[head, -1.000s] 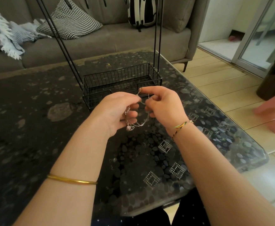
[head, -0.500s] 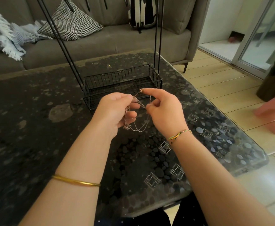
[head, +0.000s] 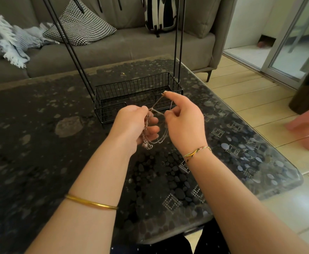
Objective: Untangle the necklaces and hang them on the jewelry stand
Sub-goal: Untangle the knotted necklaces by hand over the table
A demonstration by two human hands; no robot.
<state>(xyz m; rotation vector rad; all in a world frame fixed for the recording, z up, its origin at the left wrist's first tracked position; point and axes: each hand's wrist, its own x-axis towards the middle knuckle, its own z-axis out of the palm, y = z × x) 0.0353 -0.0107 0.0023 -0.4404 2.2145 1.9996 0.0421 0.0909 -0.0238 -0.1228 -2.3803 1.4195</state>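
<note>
Now both hands hold the necklaces (head: 155,125) above the bench (head: 40,143), the left hand (head: 131,125) bunching them and the right hand (head: 184,123) pinching one end, so a hard pull could tighten the knot near the stand (head: 137,96).

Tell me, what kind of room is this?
Most likely a living room at home. There's a grey sofa with a checked cushion and a fringed blanket, and a dark patterned coffee table in front of it.
</note>
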